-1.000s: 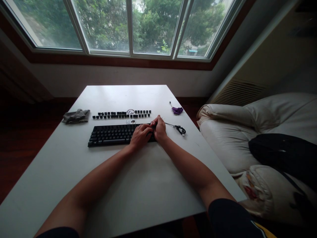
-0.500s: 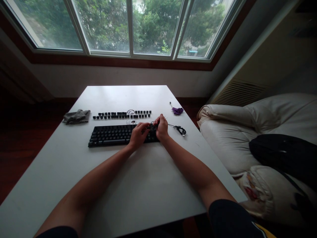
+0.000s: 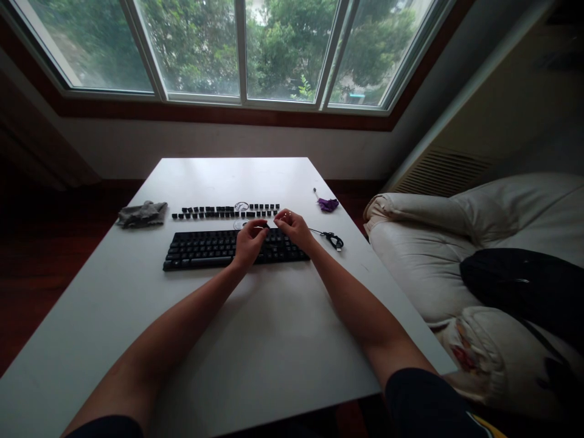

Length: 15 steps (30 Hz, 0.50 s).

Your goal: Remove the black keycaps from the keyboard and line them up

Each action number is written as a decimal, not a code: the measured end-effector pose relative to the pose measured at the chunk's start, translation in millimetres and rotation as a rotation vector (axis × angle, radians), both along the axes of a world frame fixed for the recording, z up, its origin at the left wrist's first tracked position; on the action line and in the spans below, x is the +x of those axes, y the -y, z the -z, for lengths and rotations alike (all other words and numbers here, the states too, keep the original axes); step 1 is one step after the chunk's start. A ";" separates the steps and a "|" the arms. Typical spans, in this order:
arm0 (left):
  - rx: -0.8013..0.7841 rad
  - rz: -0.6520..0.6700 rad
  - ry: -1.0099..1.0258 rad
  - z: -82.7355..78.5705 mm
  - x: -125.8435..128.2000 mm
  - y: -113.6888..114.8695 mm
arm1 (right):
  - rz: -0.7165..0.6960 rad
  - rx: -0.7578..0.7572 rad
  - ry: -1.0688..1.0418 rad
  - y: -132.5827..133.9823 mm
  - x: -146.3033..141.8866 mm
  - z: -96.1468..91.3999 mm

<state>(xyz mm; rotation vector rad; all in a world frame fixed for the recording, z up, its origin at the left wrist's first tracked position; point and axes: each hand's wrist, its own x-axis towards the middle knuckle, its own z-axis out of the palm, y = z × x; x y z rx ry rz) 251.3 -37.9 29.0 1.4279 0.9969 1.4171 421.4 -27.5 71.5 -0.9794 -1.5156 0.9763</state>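
Note:
A black keyboard (image 3: 205, 248) lies across the middle of the white table (image 3: 255, 340). Behind it runs a row of loose black keycaps (image 3: 214, 212). My left hand (image 3: 249, 242) hovers over the keyboard's upper right part with its fingers curled in a pinch. My right hand (image 3: 294, 228) is just to its right, fingers also pinched together. The two hands' fingertips nearly meet above the keyboard's back edge. Whatever they pinch is too small to make out.
A grey cloth (image 3: 141, 214) sits at the table's left. A small purple item (image 3: 326, 204) and a black cable (image 3: 331, 238) lie at the right. A white cushioned seat (image 3: 456, 243) with a dark bag (image 3: 524, 286) stands beside the table. Windows fill the far wall.
Both hands have lifted off the keyboard's right end and shifted back and left, uncovering that end. Their fingertips now meet above the keyboard's rear edge.

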 end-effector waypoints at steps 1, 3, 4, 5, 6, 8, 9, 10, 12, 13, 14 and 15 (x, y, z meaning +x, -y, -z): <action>-0.018 0.006 0.031 0.2 0.2 -1.0 | -0.023 -0.009 0.006 0.8 -0.2 0.3; -0.041 0.006 0.086 0.2 0.5 -2.5 | -0.049 -0.019 0.016 2.9 -1.8 1.2; -0.050 0.002 0.110 0.0 0.7 -3.0 | -0.054 -0.013 0.027 4.0 -2.8 1.7; -0.059 -0.004 0.130 -0.1 0.9 -3.3 | -0.055 0.000 0.043 5.1 -3.6 2.2; -0.068 -0.010 0.144 -0.2 1.1 -3.6 | -0.053 0.015 0.063 6.1 -4.3 2.7; -0.085 -0.020 0.153 0.2 1.4 -4.0 | -0.042 0.038 0.106 7.5 -5.0 3.2; -0.092 -0.023 0.152 0.7 1.5 -4.3 | -0.034 0.043 0.124 8.1 -5.0 3.2; -0.097 -0.025 0.152 1.5 1.6 -4.6 | -0.026 0.044 0.139 8.5 -5.0 3.2; -0.105 -0.019 0.168 3.2 1.6 -5.5 | -0.012 0.046 0.163 9.0 -4.8 3.0; -0.110 -0.011 0.182 4.1 1.7 -5.9 | -0.006 0.049 0.173 9.1 -4.8 3.1; -0.117 0.000 0.196 4.9 1.7 -6.2 | 0.001 0.054 0.182 9.1 -4.9 3.2; -0.127 0.012 0.209 5.4 1.8 -6.5 | 0.010 0.061 0.190 9.0 -4.9 3.6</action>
